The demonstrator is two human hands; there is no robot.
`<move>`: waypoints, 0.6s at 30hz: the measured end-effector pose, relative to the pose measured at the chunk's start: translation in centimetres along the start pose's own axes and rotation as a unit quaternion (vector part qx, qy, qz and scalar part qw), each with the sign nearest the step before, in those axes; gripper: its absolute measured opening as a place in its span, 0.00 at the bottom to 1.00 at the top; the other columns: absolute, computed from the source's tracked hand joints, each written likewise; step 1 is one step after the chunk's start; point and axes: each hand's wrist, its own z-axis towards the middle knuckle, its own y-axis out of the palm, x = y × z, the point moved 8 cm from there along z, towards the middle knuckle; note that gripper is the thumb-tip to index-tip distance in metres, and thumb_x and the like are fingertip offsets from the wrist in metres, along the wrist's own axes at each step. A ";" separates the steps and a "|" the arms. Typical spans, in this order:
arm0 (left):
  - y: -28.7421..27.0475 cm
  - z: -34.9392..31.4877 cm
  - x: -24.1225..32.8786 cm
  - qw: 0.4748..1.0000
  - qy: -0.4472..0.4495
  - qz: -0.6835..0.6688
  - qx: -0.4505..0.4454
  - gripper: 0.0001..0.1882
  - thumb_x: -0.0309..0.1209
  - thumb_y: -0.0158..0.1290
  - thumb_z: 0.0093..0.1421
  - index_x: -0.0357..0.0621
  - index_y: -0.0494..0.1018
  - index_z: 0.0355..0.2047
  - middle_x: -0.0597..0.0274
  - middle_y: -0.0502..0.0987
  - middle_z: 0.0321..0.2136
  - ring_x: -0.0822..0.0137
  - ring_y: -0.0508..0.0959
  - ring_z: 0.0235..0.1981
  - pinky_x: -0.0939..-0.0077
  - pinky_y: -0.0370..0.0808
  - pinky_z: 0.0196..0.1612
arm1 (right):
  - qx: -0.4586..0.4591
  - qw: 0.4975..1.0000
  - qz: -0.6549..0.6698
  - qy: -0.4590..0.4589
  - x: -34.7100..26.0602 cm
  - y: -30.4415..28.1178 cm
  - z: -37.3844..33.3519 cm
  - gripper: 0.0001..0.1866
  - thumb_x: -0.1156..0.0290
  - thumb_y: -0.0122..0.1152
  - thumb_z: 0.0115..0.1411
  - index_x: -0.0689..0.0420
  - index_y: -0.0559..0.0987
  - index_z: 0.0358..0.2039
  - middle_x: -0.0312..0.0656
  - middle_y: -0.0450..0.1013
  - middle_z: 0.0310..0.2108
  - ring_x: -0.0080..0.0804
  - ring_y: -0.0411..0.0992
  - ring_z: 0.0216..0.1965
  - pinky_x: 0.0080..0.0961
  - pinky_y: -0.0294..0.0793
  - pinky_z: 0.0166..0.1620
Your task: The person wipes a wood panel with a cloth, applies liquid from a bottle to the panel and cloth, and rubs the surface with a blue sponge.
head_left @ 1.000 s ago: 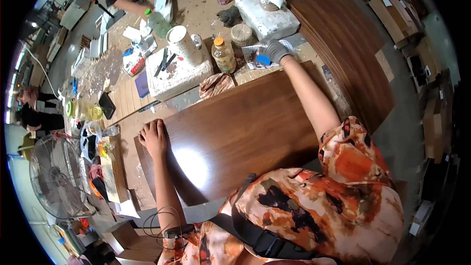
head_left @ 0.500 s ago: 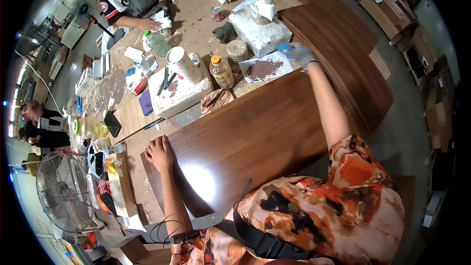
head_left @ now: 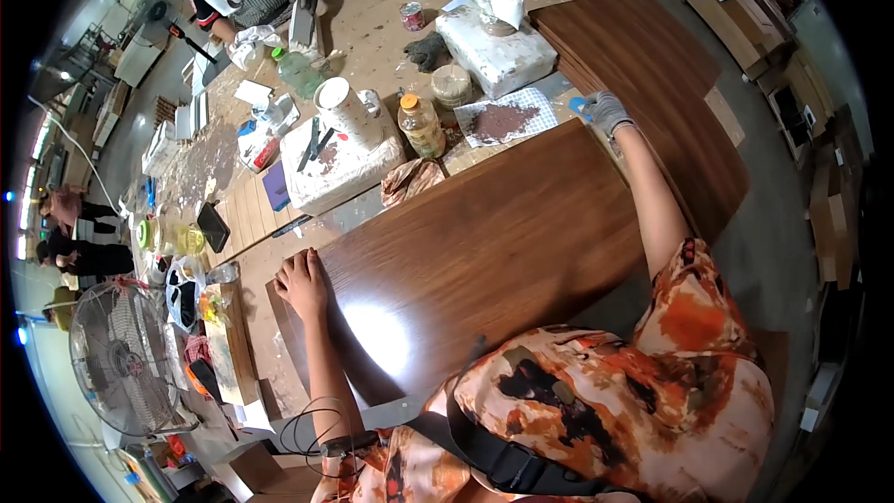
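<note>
Probably stiff, heavy wood-brown panel (head_left: 484, 233); best held by edges. Left hand (head_left: 303, 285) rests unclenched, nine o'clock; right hand (head_left: 609, 114), one o'clock, grip closed around blue piece (head_left: 579, 107).

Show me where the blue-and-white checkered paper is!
In the head view, the checkered paper lies above and right of centre, between the orange-capped bottle and the gloved right hand.

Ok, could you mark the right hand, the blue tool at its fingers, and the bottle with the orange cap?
Right hand (head_left: 610, 114): head view, back of the grey glove.
Blue tool (head_left: 578, 107): head view, its exposed part.
Bottle (head_left: 425, 133): head view, middle of its body.
</note>
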 end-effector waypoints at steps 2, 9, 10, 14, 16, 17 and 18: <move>0.1 0.0 -0.3 1.000 -0.002 0.009 0.006 0.27 0.56 0.37 0.75 0.53 0.77 0.54 0.53 0.73 0.55 0.50 0.66 0.65 0.36 0.48 0.71 | -0.037 0.996 0.081 0.012 1.0 0.3 0.3 0.25 0.55 0.71 0.61 0.61 0.84 0.50 0.57 0.81 0.47 0.51 0.80 0.48 0.40 0.77 0.54; 0.2 0.6 0.1 1.000 -0.008 0.011 -0.010 0.27 0.56 0.38 0.75 0.52 0.77 0.54 0.54 0.73 0.56 0.51 0.66 0.65 0.36 0.48 0.71 | -0.036 0.999 -0.016 0.012 3.6 0.7 0.7 0.22 0.55 0.71 0.58 0.59 0.87 0.45 0.56 0.83 0.39 0.44 0.82 0.43 0.36 0.78 0.49; 0.1 0.4 0.1 1.000 -0.005 0.010 -0.004 0.27 0.56 0.38 0.75 0.53 0.77 0.55 0.54 0.73 0.57 0.50 0.66 0.65 0.36 0.48 0.71 | -0.041 0.999 -0.017 0.010 3.3 1.0 0.4 0.22 0.55 0.71 0.58 0.59 0.87 0.45 0.56 0.83 0.39 0.44 0.82 0.43 0.36 0.78 0.49; 0.2 0.2 -1.0 1.000 -0.003 0.025 0.011 0.26 0.55 0.38 0.75 0.54 0.77 0.56 0.53 0.72 0.58 0.50 0.65 0.65 0.36 0.48 0.71 | 0.018 0.993 0.105 -0.043 0.9 1.0 -1.5 0.19 0.59 0.71 0.59 0.62 0.87 0.42 0.54 0.83 0.36 0.41 0.82 0.37 0.34 0.78 0.46; 0.2 0.3 -0.9 0.999 -0.004 0.030 0.021 0.25 0.55 0.38 0.75 0.55 0.77 0.55 0.53 0.73 0.58 0.50 0.66 0.65 0.36 0.48 0.71 | 0.014 0.999 -0.027 -0.018 0.3 -0.6 -1.1 0.20 0.59 0.70 0.60 0.64 0.85 0.43 0.53 0.83 0.37 0.41 0.81 0.38 0.35 0.78 0.46; 0.1 0.5 -0.4 0.999 0.001 0.028 0.023 0.25 0.55 0.38 0.75 0.55 0.77 0.55 0.53 0.73 0.58 0.50 0.66 0.65 0.36 0.48 0.71 | 0.009 0.987 -0.159 0.005 0.6 -1.4 -0.3 0.21 0.59 0.70 0.60 0.65 0.84 0.44 0.52 0.83 0.38 0.40 0.81 0.38 0.35 0.78 0.46; 0.3 0.7 0.0 1.000 -0.004 0.021 0.005 0.25 0.55 0.39 0.75 0.56 0.77 0.55 0.53 0.73 0.58 0.50 0.66 0.65 0.36 0.48 0.71 | -0.054 0.992 -0.109 0.027 1.6 -1.7 -0.1 0.23 0.57 0.71 0.60 0.65 0.85 0.43 0.54 0.83 0.35 0.42 0.81 0.36 0.37 0.79 0.44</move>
